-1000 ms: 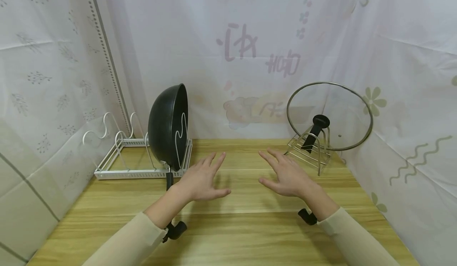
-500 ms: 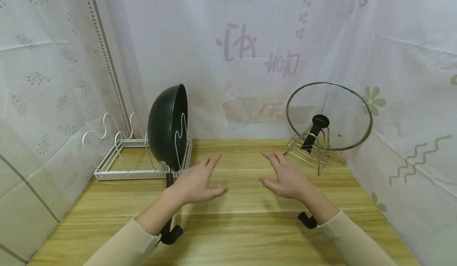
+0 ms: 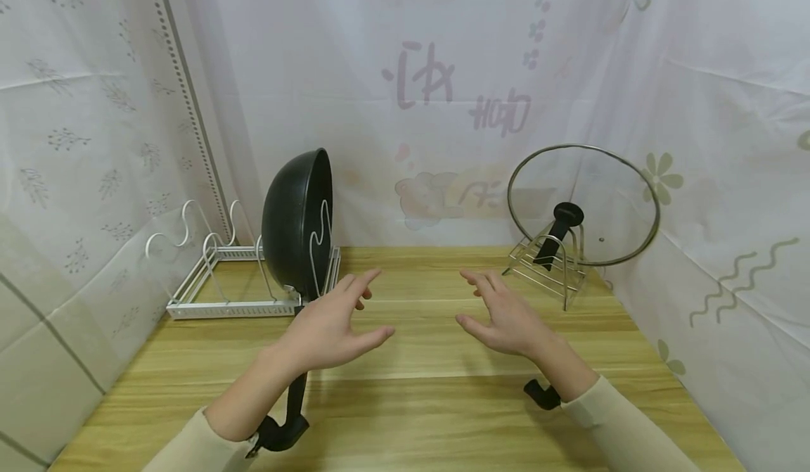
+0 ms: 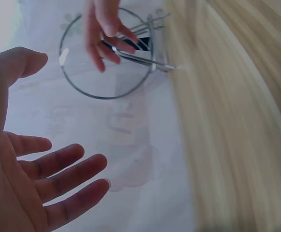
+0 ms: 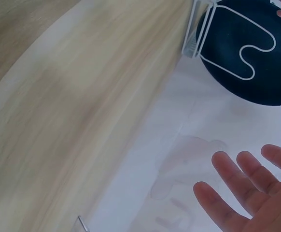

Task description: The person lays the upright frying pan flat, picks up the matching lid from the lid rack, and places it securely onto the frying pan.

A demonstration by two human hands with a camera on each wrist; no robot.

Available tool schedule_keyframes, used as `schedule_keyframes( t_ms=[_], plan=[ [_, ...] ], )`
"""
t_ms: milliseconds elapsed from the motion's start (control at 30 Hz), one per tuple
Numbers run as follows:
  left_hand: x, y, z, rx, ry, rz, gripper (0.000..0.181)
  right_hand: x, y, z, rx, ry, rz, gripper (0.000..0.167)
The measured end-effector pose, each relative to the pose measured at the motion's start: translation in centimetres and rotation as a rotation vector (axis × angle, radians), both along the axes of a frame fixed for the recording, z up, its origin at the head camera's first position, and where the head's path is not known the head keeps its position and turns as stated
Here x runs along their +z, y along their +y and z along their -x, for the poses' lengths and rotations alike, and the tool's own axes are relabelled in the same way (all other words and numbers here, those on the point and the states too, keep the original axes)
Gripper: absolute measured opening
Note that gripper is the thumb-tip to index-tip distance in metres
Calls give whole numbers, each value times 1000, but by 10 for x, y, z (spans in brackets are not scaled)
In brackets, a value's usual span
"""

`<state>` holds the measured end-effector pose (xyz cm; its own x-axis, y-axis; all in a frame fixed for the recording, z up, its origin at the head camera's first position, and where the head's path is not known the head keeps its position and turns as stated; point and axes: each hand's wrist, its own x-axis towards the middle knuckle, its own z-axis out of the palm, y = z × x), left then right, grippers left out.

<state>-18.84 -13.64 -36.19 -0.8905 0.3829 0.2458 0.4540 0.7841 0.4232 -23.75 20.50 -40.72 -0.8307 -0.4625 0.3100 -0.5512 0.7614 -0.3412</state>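
A black wok point(image 3: 287, 226) stands on its edge in a white wire rack point(image 3: 230, 309) at the left. Its handle point(image 3: 296, 394) points toward me, partly covered by my left hand point(image 3: 329, 328). That hand hovers over the handle, fingers extended and thumb apart; whether it touches cannot be seen. My right hand point(image 3: 506, 317) is held over the table in front of a small metal wire stand point(image 3: 550, 285), fingers spread and nothing in them. A glass lid point(image 3: 655, 226) with a steel rim and black knob point(image 3: 568, 214) leans upright in that stand.
The wood-grain table point(image 3: 418, 416) lies between the two racks. Patterned white cloth point(image 3: 380, 50) hangs behind and along both sides. Black curved camera mounts point(image 3: 543, 394) sit at both wrists. Other slots of the white rack stand left of the wok.
My left hand has shifted left and slightly toward me, now covering the upper part of the wok handle. The right hand has barely moved. Wok and lid stay put.
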Motion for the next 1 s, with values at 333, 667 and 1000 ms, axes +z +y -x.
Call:
schedule_keyframes(
  t_ms=[333,667,1000],
  plan=[
    [17,-14,-15,-37,48,-100,89,2,-10,-3,20,-33,31,79],
    [27,-42,-33,-32,147,-220,74,2,-20,-7,34,-105,112,76],
    [25,-77,-54,72,216,-333,62,4,-33,-8,60,-163,136,73]
  ],
)
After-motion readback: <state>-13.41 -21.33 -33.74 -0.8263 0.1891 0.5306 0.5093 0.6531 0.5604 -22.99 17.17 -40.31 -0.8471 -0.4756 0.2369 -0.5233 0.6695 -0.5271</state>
